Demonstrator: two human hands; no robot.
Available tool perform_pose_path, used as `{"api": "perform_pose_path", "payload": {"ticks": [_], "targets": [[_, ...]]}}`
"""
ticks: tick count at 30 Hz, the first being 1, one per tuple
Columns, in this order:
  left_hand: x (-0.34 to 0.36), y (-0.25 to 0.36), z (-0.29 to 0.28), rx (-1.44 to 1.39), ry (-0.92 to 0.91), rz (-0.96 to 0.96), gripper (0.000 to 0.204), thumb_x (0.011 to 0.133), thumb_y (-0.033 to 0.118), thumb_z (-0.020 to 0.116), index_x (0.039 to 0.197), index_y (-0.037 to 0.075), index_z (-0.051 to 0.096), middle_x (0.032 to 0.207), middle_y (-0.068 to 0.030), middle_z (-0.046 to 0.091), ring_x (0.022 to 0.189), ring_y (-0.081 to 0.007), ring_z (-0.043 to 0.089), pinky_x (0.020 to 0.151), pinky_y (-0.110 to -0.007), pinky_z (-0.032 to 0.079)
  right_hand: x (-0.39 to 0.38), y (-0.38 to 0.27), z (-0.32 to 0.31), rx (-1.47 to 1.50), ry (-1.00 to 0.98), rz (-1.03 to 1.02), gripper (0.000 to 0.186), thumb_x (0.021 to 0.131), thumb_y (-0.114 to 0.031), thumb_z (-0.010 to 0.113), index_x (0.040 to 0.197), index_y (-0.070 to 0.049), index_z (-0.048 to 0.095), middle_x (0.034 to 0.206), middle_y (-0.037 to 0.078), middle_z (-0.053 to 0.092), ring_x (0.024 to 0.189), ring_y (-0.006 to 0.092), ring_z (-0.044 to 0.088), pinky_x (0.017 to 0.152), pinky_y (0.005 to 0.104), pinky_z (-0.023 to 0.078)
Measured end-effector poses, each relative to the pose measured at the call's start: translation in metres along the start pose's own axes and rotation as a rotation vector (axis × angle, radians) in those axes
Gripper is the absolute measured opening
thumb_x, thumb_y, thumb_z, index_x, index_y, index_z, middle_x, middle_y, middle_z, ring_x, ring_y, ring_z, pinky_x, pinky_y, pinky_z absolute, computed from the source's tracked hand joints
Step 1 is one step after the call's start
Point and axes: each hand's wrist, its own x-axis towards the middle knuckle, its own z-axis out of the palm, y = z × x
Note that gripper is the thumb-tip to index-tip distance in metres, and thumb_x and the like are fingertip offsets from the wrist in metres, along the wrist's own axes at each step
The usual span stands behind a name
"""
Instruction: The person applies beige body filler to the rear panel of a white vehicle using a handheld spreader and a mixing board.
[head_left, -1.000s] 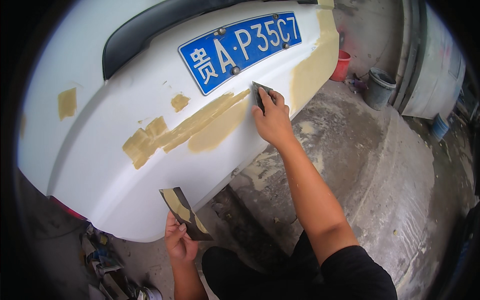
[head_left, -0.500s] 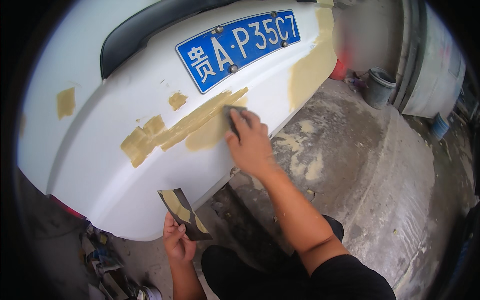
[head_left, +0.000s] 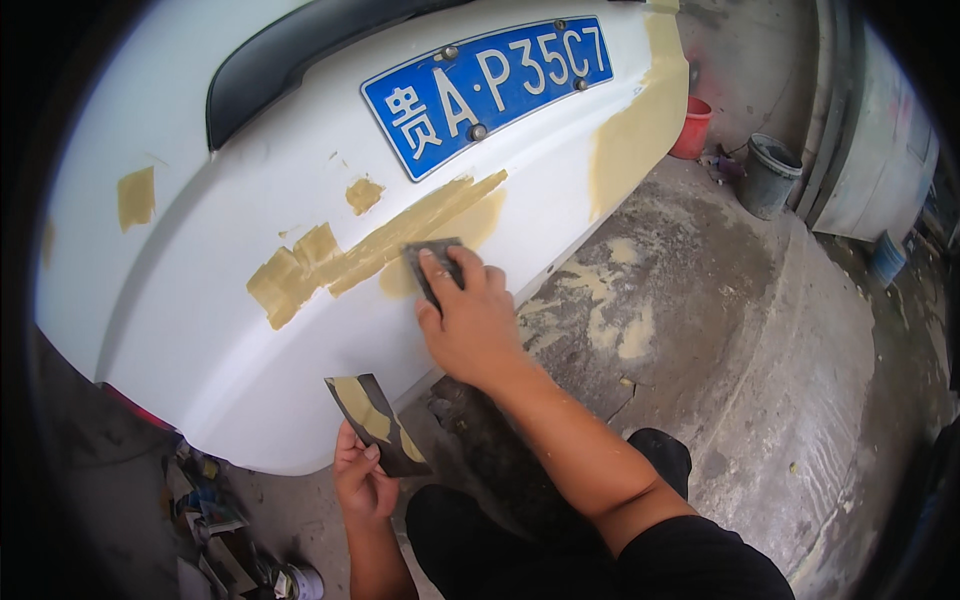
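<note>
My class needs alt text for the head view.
A person's right hand holds a flat dark scraper over tan paste on a curved white car panel, below a blue licence plate. The left hand holds a paste-streaked dark rectangular board.

Dark spreader [head_left: 442, 246] over tan filler [head_left: 420, 224]; filler-smeared plate [head_left: 378, 425] tilted below.

Left hand [head_left: 365, 478]: a tan-smeared dark card [head_left: 382, 425] is gripped.
Right hand [head_left: 472, 322]: a dark spreader [head_left: 443, 250] is held at the tan patch [head_left: 478, 220].
</note>
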Motion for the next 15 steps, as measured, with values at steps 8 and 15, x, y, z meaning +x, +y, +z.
{"api": "perform_pose_path", "payload": {"ticks": [8,15], "targets": [[0.005,0.0,0.0,-0.001,0.056,0.067,0.057,0.083,-0.009,0.048,0.139,-0.004,0.037,0.131,-0.0186,0.055,0.121,-0.0273,0.055,0.106,-0.041,0.042,0.014,-0.001,0.009,-0.064,0.013,0.073,0.054,0.085,-0.025,0.058,0.136,-0.01,0.05,0.137,0.019,0.041,0.106,0.0416,0.046,0.084,0.0528,0.045],[0.042,0.03,-0.005,0.078,0.0,0.165,0.058,0.088,-0.006,0.049,0.143,0.002,0.033,0.136,-0.0181,0.051,0.125,-0.0284,0.051,0.107,-0.045,0.042,-0.003,0.015,0.006,-0.023,0.025,-0.006,0.056,0.086,-0.026,0.058,0.139,-0.012,0.048,0.14,0.018,0.039,0.11,0.042,0.045,0.088,0.0522,0.045]]}}
